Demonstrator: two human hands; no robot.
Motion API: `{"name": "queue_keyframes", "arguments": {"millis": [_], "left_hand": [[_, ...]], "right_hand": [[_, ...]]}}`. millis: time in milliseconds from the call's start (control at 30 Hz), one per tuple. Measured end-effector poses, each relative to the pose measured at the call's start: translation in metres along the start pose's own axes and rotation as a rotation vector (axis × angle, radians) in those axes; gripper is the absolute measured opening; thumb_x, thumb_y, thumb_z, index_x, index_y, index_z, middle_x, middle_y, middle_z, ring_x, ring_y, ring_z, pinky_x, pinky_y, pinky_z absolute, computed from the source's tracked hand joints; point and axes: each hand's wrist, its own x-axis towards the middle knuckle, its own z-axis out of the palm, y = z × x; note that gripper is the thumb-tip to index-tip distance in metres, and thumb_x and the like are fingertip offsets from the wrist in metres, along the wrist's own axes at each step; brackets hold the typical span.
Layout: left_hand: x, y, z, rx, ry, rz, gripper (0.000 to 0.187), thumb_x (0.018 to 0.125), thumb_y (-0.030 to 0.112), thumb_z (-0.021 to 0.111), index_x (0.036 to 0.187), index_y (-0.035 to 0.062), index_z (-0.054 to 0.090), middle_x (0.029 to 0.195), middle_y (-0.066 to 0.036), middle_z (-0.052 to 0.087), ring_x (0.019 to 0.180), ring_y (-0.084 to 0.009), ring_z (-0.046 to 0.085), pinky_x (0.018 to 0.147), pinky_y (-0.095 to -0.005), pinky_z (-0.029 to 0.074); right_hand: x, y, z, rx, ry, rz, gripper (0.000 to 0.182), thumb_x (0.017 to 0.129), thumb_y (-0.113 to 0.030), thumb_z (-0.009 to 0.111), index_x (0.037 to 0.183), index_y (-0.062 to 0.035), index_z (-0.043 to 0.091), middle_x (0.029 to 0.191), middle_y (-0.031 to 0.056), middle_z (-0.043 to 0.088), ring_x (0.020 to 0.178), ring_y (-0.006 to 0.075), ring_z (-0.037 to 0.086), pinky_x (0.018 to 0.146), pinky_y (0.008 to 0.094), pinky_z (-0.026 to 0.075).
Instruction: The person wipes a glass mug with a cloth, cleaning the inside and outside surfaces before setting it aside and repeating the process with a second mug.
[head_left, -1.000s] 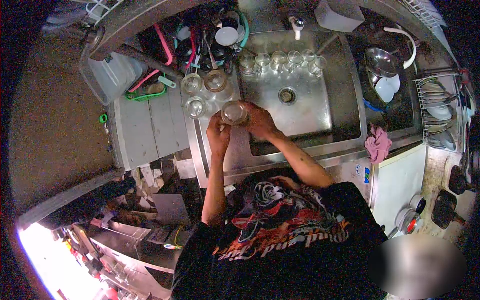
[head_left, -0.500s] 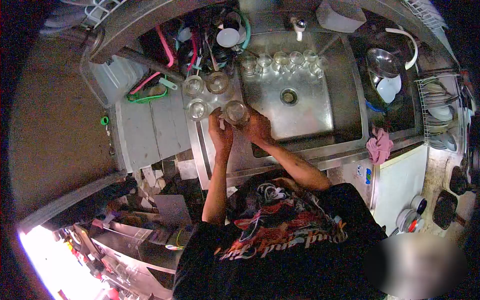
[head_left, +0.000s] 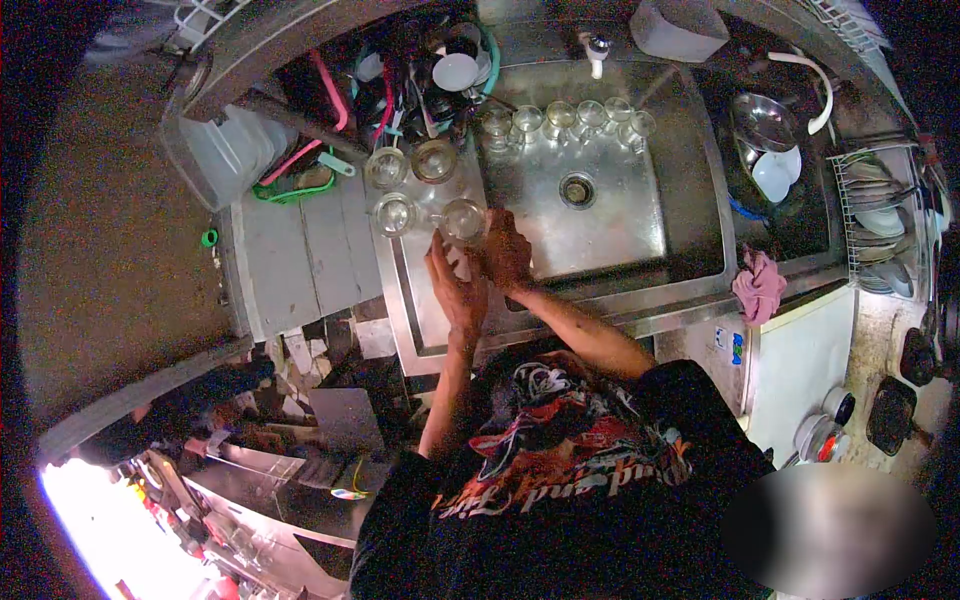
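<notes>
A clear glass mug (head_left: pixel 463 221) is upright on the steel drainboard at the sink's left, its round rim facing up at me. My right hand (head_left: pixel 508 255) is closed against the mug's right side, though its fingertips are partly hidden. Just below the mug, my left hand (head_left: pixel 458 287) has its fingers stretched toward the glass and holds nothing that I can see. Three more glasses, including one at the left (head_left: pixel 394 214), stand close by on the drainboard. Several glass mugs (head_left: pixel 561 116) line the back of the sink basin.
The steel sink (head_left: pixel 610 225) has a central drain and a tap (head_left: pixel 598 55) behind it. Utensils and a white bowl (head_left: pixel 455 71) crowd the back left. A pink cloth (head_left: pixel 760 288) hangs at the front right, near a plate rack (head_left: pixel 850 215).
The glass mug has shifted slightly left, beside the other glasses. My left hand has dropped from its side to below it, with the fingers straighter. My right hand stays against it.
</notes>
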Motion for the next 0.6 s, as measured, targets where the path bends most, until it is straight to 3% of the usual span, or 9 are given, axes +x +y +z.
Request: {"name": "queue_keyframes", "arguments": {"millis": [100, 167, 367, 500, 567, 600], "left_hand": [[-0.002, 0.002, 0.001, -0.139, -0.032, -0.087, 0.061, 0.076, 0.004, 0.061, 0.13, 0.0031, 0.032, 0.126, -0.02, 0.04, 0.108, -0.0327, 0.049, 0.078, -0.0365, 0.048], [0.001, 0.006, 0.0, -0.067, 0.014, 0.014, 0.063, 0.075, 0.005, 0.063, 0.13, 0.0035, 0.032, 0.12, -0.019, 0.046, 0.101, -0.0303, 0.054, 0.077, -0.037, 0.049], [0.015, 0.007, -0.004, 0.063, 0.062, 0.035, 0.058, 0.074, 0.011, 0.066, 0.125, 0.0031, 0.039, 0.107, -0.016, 0.055, 0.089, -0.028, 0.059, 0.072, -0.0358, 0.048], [0.029, 0.002, -0.009, 0.189, 0.06, 0.046, 0.06, 0.071, 0.005, 0.068, 0.125, 0.0054, 0.041, 0.112, -0.013, 0.053, 0.085, -0.0242, 0.059, 0.066, -0.0312, 0.049], [0.032, 0.005, -0.011, 0.224, 0.083, 0.014, 0.055, 0.073, 0.009, 0.068, 0.122, 0.0063, 0.043, 0.104, -0.013, 0.056, 0.079, -0.0241, 0.059, 0.064, -0.0316, 0.049], [0.033, 0.009, -0.013, 0.226, 0.082, 0.021, 0.055, 0.073, 0.009, 0.068, 0.122, 0.0063, 0.043, 0.104, -0.013, 0.056, 0.079, -0.0241, 0.059, 0.064, -0.0316, 0.049]], "right_hand": [[0.006, 0.009, 0.011, -0.076, 0.049, -0.057, 0.074, 0.06, -0.05, 0.071, 0.109, -0.0032, 0.041, 0.1, 0.0184, 0.05, 0.082, 0.0369, 0.057, 0.067, 0.0452, 0.047], [0.009, 0.019, 0.022, -0.104, 0.062, -0.099, 0.075, 0.06, -0.052, 0.07, 0.109, -0.003, 0.041, 0.1, 0.0186, 0.05, 0.081, 0.0371, 0.057, 0.066, 0.0451, 0.047], [0.012, 0.003, 0.024, -0.037, 0.112, -0.131, 0.081, 0.061, -0.059, 0.067, 0.107, 0.0017, 0.038, 0.097, 0.0208, 0.049, 0.084, 0.0375, 0.056, 0.066, 0.0461, 0.046], [0.019, -0.004, 0.033, -0.062, 0.028, 0.015, 0.082, 0.063, -0.059, 0.065, 0.107, 0.0047, 0.038, 0.097, 0.0237, 0.049, 0.088, 0.0383, 0.054, 0.07, 0.0468, 0.045], [0.022, 0.006, 0.047, -0.034, -0.019, 0.05, 0.082, 0.063, -0.058, 0.065, 0.107, 0.0052, 0.039, 0.098, 0.0246, 0.048, 0.091, 0.0388, 0.054, 0.073, 0.0466, 0.044], [0.023, 0.014, 0.057, -0.072, 0.111, -0.078, 0.078, 0.063, -0.055, 0.066, 0.105, 0.0056, 0.04, 0.097, 0.0251, 0.048, 0.092, 0.0395, 0.053, 0.075, 0.046, 0.044]]}}
